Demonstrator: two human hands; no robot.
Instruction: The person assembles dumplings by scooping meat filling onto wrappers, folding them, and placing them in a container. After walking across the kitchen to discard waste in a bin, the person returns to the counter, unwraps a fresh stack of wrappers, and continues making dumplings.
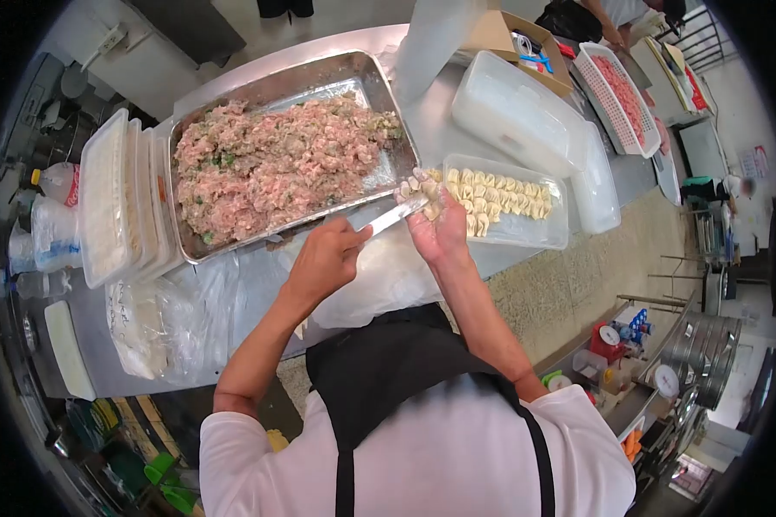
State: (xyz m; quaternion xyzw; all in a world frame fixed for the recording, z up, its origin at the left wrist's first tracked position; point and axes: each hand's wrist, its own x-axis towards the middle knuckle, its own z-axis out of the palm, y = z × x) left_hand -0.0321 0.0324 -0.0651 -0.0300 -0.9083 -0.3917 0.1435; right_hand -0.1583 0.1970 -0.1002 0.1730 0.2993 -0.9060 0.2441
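Note:
My left hand point(328, 256) is closed around the handle of a flat metal filling spatula point(391, 217). Its blade tip reaches into my right hand point(438, 226), which is turned palm up with curled, flour-dusted fingers. A pale dumpling wrapper seems cupped there, mostly hidden by the blade and fingers. Beyond both hands, a large metal tray point(259, 242) holds a mound of minced meat filling point(276, 164) with green bits. Just right of my right hand, rows of folded dumplings point(491, 191) lie in a clear plastic container point(526, 231).
Stacked plastic boxes point(108, 198) and plastic bags point(159, 323) sit left. Translucent lids or bins point(517, 112) lie behind the dumplings. At the far right, a white basket point(616, 99) of meat stands near another person's arm point(608, 26). A cardboard box point(526, 43) is at the back.

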